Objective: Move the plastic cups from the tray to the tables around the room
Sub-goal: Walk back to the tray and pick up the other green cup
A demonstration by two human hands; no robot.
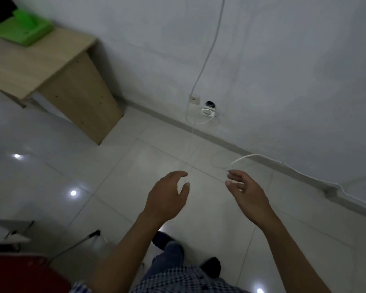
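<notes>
No plastic cup shows in this view. My left hand (167,197) and my right hand (246,193) are held out in front of me over the tiled floor, palms facing each other, fingers apart, with nothing in either. A green tray (21,31) lies on a light wooden table (36,66) at the upper left, well away from both hands. What the tray holds cannot be told.
A white wall (262,70) runs across the back, with a wall socket (208,111) and a white cable (207,51) hanging to it. Another cable (245,157) trails along the skirting. A red surface (19,273) and a grey stand (11,229) lie at the lower left. My feet show below.
</notes>
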